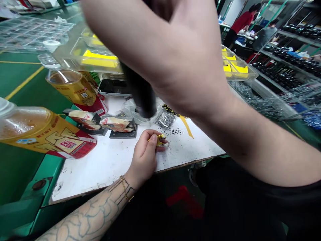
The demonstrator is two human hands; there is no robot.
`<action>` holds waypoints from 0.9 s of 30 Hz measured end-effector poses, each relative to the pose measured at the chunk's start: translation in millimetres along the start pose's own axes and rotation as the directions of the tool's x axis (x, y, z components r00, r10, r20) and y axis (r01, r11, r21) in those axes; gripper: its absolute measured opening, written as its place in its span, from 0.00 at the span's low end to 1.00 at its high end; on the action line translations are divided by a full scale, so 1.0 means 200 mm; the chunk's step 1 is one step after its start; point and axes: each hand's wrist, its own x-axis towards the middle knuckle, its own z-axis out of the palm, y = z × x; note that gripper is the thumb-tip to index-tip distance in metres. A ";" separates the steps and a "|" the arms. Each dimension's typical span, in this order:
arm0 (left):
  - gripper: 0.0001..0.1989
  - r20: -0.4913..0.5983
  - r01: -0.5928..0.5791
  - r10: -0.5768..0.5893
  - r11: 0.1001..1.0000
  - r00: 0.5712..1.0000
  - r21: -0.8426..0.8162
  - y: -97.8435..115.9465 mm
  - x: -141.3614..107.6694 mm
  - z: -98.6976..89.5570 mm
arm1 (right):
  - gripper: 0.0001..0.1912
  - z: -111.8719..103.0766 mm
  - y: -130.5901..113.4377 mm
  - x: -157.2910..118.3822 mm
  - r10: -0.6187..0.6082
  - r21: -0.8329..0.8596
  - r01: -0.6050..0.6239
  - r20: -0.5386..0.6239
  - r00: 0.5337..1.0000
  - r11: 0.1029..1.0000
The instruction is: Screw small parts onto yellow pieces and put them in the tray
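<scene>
Low over the white tabletop (105, 167), my left hand (146, 150) pinches a small yellow piece (159, 140) near the front edge. Small black parts (175, 131) lie scattered just beyond it, beside a clear bag of dark small parts (165, 119). My right hand (185, 43) is raised close to the camera and blurred, closed around a dark, rounded tool (141, 90) that points down. Most of its fingers are out of view at the top. A yellow strip (187, 127) lies on the table below the right forearm.
Two drink bottles (72, 90) (50, 132) stand on the left, near dark blocks (122, 134) with taped tops. A phone (112, 87) leans behind them under clear trays (75, 62) with yellow pieces. Two people (242, 23) and shelves (296, 63) are at the back right.
</scene>
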 end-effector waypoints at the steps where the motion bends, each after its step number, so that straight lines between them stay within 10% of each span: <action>1: 0.11 -0.012 -0.011 0.011 1.000 1.000 -0.010 0.00 0.00 0.00 | 0.19 -0.04 0.01 -0.04 0.083 -0.088 -0.081 0.030 0.996 0.993; 7: 0.09 -0.067 -0.050 0.044 0.994 0.997 -0.098 -0.01 0.01 0.00 | 0.17 -0.35 0.09 -0.31 0.489 -0.264 -0.502 -0.117 0.865 0.824; 18: 0.11 -0.096 -0.031 0.035 0.999 0.995 0.045 0.01 0.02 0.01 | 0.15 -0.38 0.32 -0.43 0.465 -0.057 -0.470 -0.083 0.882 0.881; 27: 0.13 -0.087 -0.021 0.031 0.993 0.996 0.113 0.03 0.01 0.02 | 0.10 -0.38 0.23 -0.42 0.540 -0.006 -0.542 -0.071 0.839 0.841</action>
